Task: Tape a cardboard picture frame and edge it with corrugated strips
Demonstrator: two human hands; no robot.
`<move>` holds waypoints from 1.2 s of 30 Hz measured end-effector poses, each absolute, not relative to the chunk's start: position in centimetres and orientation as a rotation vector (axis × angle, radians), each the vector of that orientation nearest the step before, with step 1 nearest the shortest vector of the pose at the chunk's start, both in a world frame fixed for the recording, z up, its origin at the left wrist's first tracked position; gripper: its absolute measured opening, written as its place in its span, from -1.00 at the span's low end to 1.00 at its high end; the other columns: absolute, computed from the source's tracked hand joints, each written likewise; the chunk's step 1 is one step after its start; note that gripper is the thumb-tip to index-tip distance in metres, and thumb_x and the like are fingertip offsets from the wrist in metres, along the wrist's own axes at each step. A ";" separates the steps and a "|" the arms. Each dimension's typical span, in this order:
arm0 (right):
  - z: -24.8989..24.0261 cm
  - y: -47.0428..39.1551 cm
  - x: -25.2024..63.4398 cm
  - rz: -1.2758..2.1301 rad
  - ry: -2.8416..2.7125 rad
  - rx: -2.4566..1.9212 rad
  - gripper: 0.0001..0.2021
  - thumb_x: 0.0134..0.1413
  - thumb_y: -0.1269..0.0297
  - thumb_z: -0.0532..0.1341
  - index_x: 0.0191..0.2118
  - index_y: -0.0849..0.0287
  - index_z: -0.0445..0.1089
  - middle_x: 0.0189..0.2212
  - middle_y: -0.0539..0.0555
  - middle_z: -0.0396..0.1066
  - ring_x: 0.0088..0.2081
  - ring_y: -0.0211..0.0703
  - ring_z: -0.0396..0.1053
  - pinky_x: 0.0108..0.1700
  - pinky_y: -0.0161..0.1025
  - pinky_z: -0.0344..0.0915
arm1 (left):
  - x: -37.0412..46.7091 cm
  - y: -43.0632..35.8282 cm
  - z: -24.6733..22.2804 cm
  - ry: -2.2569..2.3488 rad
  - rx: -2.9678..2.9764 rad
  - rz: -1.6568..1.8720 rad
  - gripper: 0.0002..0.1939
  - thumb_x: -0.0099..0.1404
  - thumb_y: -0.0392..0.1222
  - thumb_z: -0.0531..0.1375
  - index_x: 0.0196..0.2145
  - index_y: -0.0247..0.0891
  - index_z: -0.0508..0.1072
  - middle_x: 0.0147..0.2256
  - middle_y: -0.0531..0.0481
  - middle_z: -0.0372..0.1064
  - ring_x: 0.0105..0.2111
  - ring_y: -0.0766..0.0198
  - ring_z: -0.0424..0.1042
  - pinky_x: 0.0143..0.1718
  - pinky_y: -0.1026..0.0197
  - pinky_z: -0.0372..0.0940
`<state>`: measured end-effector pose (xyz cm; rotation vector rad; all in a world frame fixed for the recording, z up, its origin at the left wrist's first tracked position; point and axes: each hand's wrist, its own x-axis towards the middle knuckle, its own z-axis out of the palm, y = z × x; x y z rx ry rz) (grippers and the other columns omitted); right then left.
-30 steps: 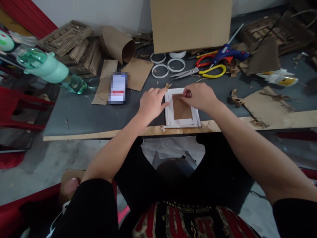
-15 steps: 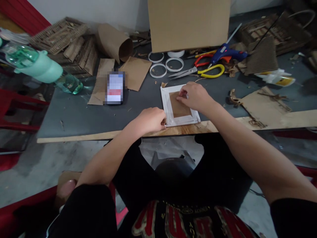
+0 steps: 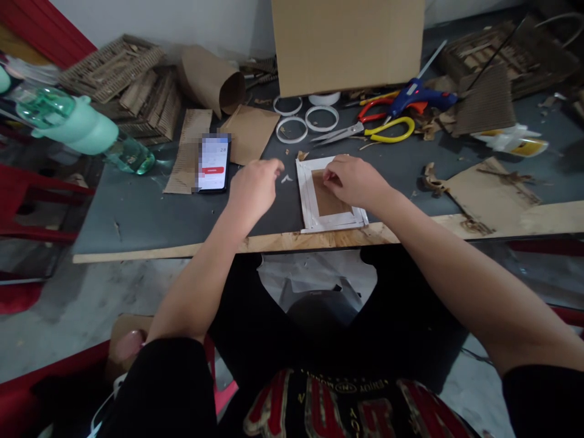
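A rectangular cardboard panel with a white strip border (image 3: 309,198) and a bare brown middle (image 3: 332,193) lies flat at the table's front edge. Over its upper right part rests my right hand (image 3: 358,181), fingers curled in towards the thumb; whatever they may pinch is hidden. My left hand (image 3: 253,190) is raised left of the panel, apart from it, fingers loosely bent and not closed on anything visible. Just right of its fingertips is a small white scrap (image 3: 286,178), separate from the hand.
Behind the panel are white rings (image 3: 292,130), scissors (image 3: 387,130) and a blue glue gun (image 3: 417,97). A phone (image 3: 213,164) and a green bottle (image 3: 82,126) are on the left. Cardboard pieces (image 3: 490,188) and a glue bottle (image 3: 515,141) lie right; a large cardboard sheet (image 3: 349,45) stands behind.
My left hand has left the panel's lower left corner and moved up and left. A small white scrap now shows near its fingers. My right hand has shifted only slightly over the panel.
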<state>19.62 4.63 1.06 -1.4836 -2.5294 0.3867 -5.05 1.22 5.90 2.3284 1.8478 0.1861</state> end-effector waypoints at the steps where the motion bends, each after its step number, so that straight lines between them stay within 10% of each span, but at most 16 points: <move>1: 1.2 4.6 19.6 0.386 -2.523 -1.500 -0.81 0.31 0.41 0.14 -0.16 0.11 0.52 -0.04 0.24 0.57 0.06 0.17 0.52 0.06 -0.01 0.41 | -5.4 1.5 5.4 1.868 2.344 0.316 -0.50 0.47 -0.39 0.09 0.24 -0.13 0.57 0.17 -0.22 0.61 0.18 -0.16 0.55 0.15 -0.16 0.46; 15: 4.4 6.1 24.1 0.124 -2.034 -2.197 -0.56 0.44 0.48 0.10 0.31 0.36 0.48 0.27 0.46 0.48 0.26 0.29 0.46 0.19 0.05 0.36 | -3.3 2.1 2.7 1.238 2.563 -0.056 -0.39 0.63 -0.07 0.18 0.51 -0.30 0.28 0.55 -0.30 0.13 0.55 -0.11 0.19 0.53 -0.20 0.22; 25: 3.8 7.0 23.3 0.128 -2.008 -2.181 -0.71 0.46 0.45 0.21 0.15 0.51 0.50 0.21 0.63 0.47 0.29 0.41 0.35 0.28 0.20 0.22 | -3.7 2.2 2.7 1.217 2.549 -0.040 -0.41 0.63 -0.09 0.15 0.51 -0.28 0.29 0.55 -0.28 0.13 0.55 -0.07 0.18 0.55 -0.14 0.16; 36: 6.8 3.7 23.8 0.383 -1.714 -1.652 -0.60 0.55 0.03 -0.04 0.03 0.04 0.51 0.06 0.32 0.56 0.23 0.35 0.41 0.15 0.19 0.34 | -3.1 2.7 1.8 1.375 2.353 0.446 -0.35 0.61 0.05 0.16 0.50 -0.30 0.25 0.54 -0.39 0.14 0.54 -0.16 0.18 0.50 -0.19 0.20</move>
